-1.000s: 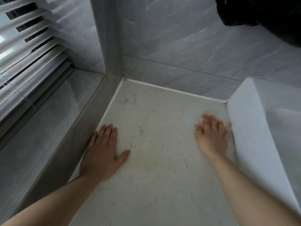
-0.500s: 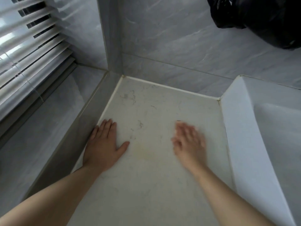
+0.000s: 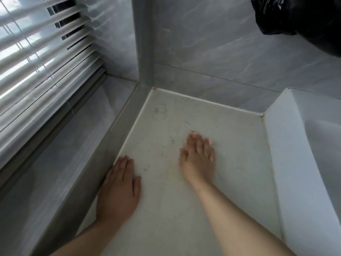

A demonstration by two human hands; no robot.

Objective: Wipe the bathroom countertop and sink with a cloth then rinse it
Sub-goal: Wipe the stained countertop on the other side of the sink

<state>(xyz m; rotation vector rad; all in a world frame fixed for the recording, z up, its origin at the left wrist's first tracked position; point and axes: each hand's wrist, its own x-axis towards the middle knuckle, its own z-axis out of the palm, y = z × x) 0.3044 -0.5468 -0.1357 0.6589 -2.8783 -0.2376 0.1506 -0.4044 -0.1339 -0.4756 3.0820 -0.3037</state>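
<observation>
right hand (image 3: 198, 159): flat, fingers straight, palm down mid-countertop (image 3: 230, 145), gripping nothing, bit blurry
left hand (image 3: 118, 189): flat too, relaxed, holding nothing, resting at the countertop's left edge by the grey ledge (image 3: 103, 154)
countertop: pale, faint dark squiggles toward the back corner
sink (image 3: 299, 163): white, right up against the countertop's right side
further out: blinds (image 3: 36, 71) left, black plastic bag (image 3: 304, 21) top right

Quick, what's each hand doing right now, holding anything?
Left hand: open, flat on the countertop, holding nothing.
Right hand: open, spread flat on the countertop, nothing seen in it.
</observation>
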